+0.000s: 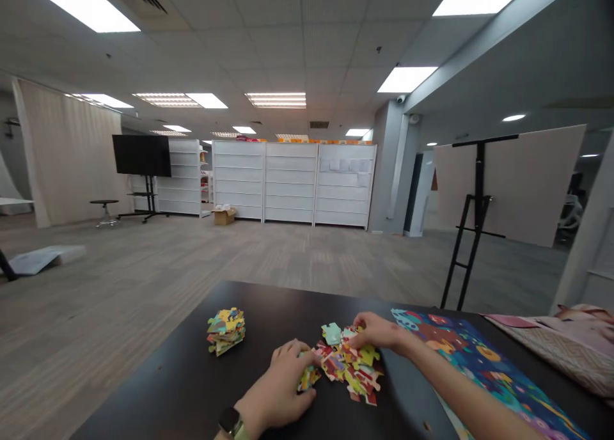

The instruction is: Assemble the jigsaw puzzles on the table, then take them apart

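A loose heap of colourful jigsaw pieces (352,366) lies on the black table (192,376) in front of me. My left hand (283,382), with a watch on the wrist, is curled over a few pieces at the heap's left edge. My right hand (378,331) pinches pieces at the heap's far right side, close to a pale green piece (331,333). A neat stack of jigsaw pieces (226,330) stands apart to the left.
A colourful puzzle board (480,363) lies on the table at the right, with a pink patterned box (570,344) beyond it. Past the table stretch grey carpet, a black easel stand (472,222), white shelving (292,184) and a black screen (141,155).
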Action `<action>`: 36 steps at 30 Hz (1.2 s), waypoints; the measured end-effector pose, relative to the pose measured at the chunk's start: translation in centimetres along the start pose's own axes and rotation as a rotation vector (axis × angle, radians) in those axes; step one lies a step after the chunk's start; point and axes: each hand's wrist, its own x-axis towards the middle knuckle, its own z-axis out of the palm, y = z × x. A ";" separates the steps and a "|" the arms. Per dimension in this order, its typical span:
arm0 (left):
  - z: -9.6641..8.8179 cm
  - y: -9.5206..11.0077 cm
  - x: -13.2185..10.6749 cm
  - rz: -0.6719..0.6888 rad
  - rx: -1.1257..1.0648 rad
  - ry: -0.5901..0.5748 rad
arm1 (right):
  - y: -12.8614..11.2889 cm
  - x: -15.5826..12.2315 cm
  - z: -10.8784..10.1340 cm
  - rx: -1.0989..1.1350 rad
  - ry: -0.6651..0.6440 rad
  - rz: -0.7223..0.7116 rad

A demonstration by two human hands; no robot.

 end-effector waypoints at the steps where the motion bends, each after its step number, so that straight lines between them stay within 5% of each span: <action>1: -0.1 0.0 -0.1 0.014 0.004 -0.006 | -0.1 -0.5 0.0 0.026 0.016 -0.018; 8: -0.8 0.0 0.0 0.115 -0.043 0.042 | -2.6 -1.4 -1.1 0.139 -0.009 -0.129; 15: -0.3 -0.4 0.5 0.096 -0.003 0.076 | -6.3 3.2 3.1 -0.058 -0.053 -0.012; 20: -0.2 -0.5 0.3 0.089 -0.007 0.092 | -7.6 3.1 4.1 -0.015 -0.009 -0.063; 23: -0.1 -0.8 0.1 0.091 -0.019 0.115 | -6.4 0.6 3.1 0.054 0.032 -0.154; 31: 0.2 -0.7 0.6 0.139 0.010 0.076 | 1.4 -5.9 1.9 -0.033 0.101 -0.245; 36: -0.2 -0.4 1.2 0.111 0.028 0.095 | 1.6 -6.7 3.0 -0.131 0.120 -0.247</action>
